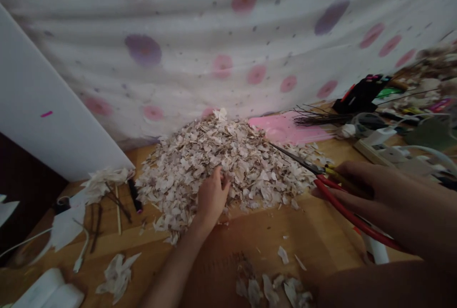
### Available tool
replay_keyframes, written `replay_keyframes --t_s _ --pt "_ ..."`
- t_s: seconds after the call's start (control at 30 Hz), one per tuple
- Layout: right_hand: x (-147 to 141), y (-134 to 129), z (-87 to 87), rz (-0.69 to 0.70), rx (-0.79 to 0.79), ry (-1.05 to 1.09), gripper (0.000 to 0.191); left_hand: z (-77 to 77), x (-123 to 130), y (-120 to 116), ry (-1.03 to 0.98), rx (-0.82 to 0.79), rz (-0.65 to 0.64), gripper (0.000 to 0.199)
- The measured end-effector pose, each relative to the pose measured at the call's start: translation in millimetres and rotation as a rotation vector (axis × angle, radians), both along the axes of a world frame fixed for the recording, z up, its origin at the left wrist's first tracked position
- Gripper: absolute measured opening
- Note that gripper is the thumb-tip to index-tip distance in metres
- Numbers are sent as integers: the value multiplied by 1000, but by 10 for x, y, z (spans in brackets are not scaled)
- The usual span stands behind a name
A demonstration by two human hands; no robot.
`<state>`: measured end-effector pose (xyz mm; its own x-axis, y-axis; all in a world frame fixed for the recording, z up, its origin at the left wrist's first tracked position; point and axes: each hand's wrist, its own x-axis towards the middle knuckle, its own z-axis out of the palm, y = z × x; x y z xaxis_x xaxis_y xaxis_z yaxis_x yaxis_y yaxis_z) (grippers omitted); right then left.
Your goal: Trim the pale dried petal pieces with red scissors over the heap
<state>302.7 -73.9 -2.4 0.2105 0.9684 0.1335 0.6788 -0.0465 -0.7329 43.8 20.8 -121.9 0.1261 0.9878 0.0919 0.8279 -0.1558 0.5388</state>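
While the left hand (212, 196) sits pressed into the near edge of a heap of pale papery flakes (246, 165), its fingers curl down among the pieces; whether they pinch any cannot be told from this view. The right hand (389, 193) is clamped around red-handled scissors (352, 217), with the blades apparently together and their tips reaching over the heap's right flank. Step shown: one hand in the flakes, the other bringing the blades over them. Any fresh cut would first require parting the blades. The heap lies mid-scene on a wooden tabletop (271, 236), with stray flakes near the person. Far right of it are a pink sheet (285, 128), a bundle of dark twigs (314, 118) and a power strip (378, 148). A polka-dotted cloth (221, 22) hangs behind. No brand or legible writing can be made out.
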Motion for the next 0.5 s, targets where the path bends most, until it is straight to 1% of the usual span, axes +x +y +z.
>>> replay_keyframes --t_s 0.07,0.1,0.17,0.23,0.3,0.37,0.43,0.5 --pt "-5 37 32 -36 -167 -277 83 -35 -25 53 -8 9 27 45" --pt "-14 58 57 -66 -247 -369 89 -41 -61 69 -17 14 45 47" --pt "-46 98 117 -100 -348 -435 90 -36 -164 89 -39 20 74 43" --pt "-81 127 169 -105 -405 -463 86 -22 -271 101 -60 19 81 29" --pt "-101 139 193 -105 -434 -471 83 -5 -334 105 -71 20 75 18" --pt "-103 135 187 -88 -425 -466 82 17 -317 91 -71 29 53 19" --pt "-94 124 159 -62 -390 -469 81 42 -213 54 -65 37 -10 22" --pt "-75 111 113 -50 -358 -476 78 55 -47 10 -52 44 -102 24"
